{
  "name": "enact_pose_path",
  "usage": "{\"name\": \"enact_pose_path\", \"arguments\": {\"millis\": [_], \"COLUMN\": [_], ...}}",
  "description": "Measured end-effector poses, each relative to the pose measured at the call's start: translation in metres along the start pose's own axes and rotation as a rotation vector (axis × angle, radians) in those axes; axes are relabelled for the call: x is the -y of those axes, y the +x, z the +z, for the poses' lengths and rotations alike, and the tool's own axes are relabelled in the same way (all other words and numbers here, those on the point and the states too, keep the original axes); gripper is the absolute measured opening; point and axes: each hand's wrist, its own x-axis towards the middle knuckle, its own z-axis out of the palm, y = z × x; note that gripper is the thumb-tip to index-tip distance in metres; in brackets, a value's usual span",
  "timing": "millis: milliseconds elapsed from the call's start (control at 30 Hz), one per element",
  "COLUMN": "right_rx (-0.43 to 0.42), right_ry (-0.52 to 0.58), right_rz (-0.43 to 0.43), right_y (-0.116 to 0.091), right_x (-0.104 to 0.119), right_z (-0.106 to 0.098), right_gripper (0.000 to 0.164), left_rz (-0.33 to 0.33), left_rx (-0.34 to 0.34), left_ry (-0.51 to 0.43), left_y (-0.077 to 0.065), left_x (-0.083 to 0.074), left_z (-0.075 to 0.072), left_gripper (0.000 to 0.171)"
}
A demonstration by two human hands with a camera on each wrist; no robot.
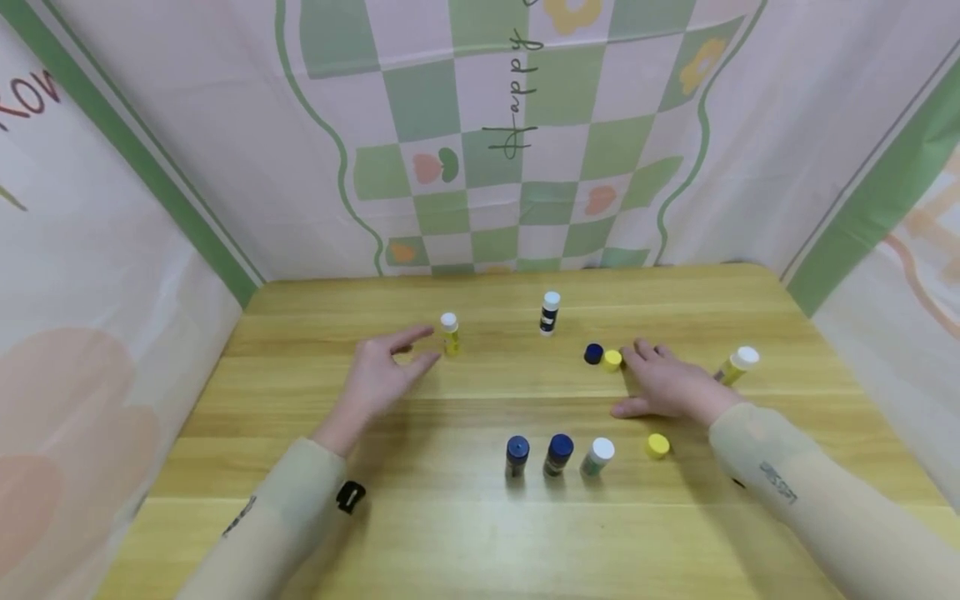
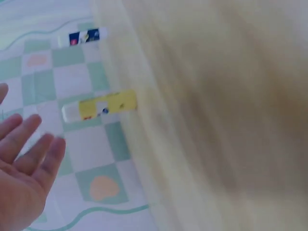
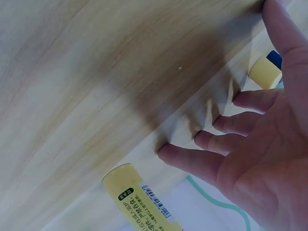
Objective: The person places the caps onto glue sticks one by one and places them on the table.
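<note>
My left hand (image 1: 378,371), fingers spread and holding nothing, is just left of an upright yellow glue stick (image 1: 451,335) with a white top. The same yellow tube stands beyond the fingertips in the left wrist view. On the right, my right hand (image 1: 663,383) reaches palm down with its fingertips at the tabletop, nothing in its grasp. Close to its fingers sit a yellow cap (image 1: 612,360) and a dark blue cap (image 1: 593,353). A second yellow glue stick (image 1: 731,367) with a white top stands behind the right wrist, partly hidden; its printed label shows in the right wrist view.
A dark-labelled glue stick (image 1: 549,315) with a white top stands near the back. Toward the front are two dark-topped tubes (image 1: 517,457), a white-topped tube (image 1: 597,457) and another yellow cap (image 1: 657,446). A small black object (image 1: 350,496) is by the left sleeve. Printed cloth hangs behind the wooden table (image 1: 450,542).
</note>
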Motion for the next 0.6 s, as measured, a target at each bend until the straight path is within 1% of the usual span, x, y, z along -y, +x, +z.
{"name": "enact_pose_path", "arguments": {"millis": [33, 100, 200, 300, 367, 433, 500, 600], "right_rx": [0.0, 0.001, 0.002, 0.002, 0.002, 0.002, 0.001, 0.005], "right_ry": [0.001, 0.001, 0.003, 0.001, 0.0, -0.002, -0.004, -0.006], "right_rz": [-0.002, -0.007, -0.007, -0.005, -0.006, -0.006, -0.008, -0.011], "right_y": [0.0, 0.001, 0.0, 0.001, 0.001, 0.002, 0.002, 0.001], "right_x": [0.0, 0.0, 0.0, -0.001, -0.002, -0.002, -0.002, -0.001], "right_z": [0.0, 0.0, 0.0, 0.001, 0.001, 0.001, 0.001, 0.0], "right_gripper": [0.111, 0.111, 0.111, 0.111, 0.111, 0.111, 0.111, 0.11], "left_rz": [-0.012, -0.032, -0.047, -0.066, -0.088, -0.111, -0.131, -0.18], "left_rx": [-0.016, -0.022, 0.017, 0.055, 0.053, 0.04, 0.027, 0.023], "left_ry": [0.014, 0.059, 0.111, 0.107, 0.084, 0.064, 0.05, 0.018], "left_y": [0.003, 0.009, 0.019, 0.028, 0.033, 0.037, 0.042, 0.047], "left_x": [-0.001, -0.001, 0.001, 0.004, 0.005, 0.008, 0.011, 0.016], "left_z": [-0.001, -0.004, -0.003, 0.0, 0.002, 0.004, 0.005, 0.007], "left_gripper": [0.049, 0.06, 0.083, 0.101, 0.105, 0.106, 0.105, 0.101]}}
